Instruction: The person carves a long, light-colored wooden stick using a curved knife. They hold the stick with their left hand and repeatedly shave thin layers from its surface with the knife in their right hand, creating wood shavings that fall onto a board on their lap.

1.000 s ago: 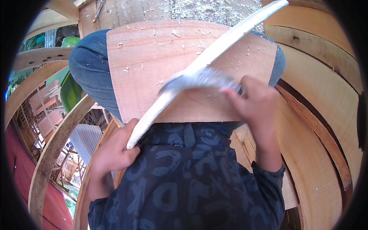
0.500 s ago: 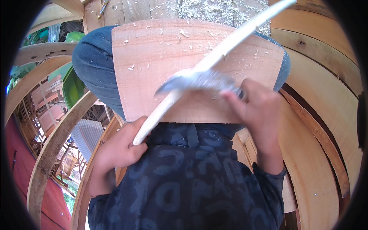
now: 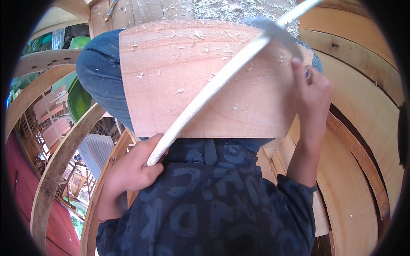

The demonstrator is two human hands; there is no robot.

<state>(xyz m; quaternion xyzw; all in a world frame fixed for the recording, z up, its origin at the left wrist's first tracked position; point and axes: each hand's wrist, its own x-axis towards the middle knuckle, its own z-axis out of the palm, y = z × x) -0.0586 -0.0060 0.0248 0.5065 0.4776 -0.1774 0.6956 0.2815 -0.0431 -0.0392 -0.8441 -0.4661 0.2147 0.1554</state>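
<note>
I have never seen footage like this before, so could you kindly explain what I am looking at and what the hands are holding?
This is one view from a wide fisheye camera worn on a person's head, looking down, so straight edges bend near the rim. A flat wooden board rests across the person's knees, dotted with small shavings. The left hand grips the lower end of a long pale wooden strip lying slantwise over the board. The right hand holds a grey metal blade against the strip's upper part. Curved wooden planks stand around.
</note>
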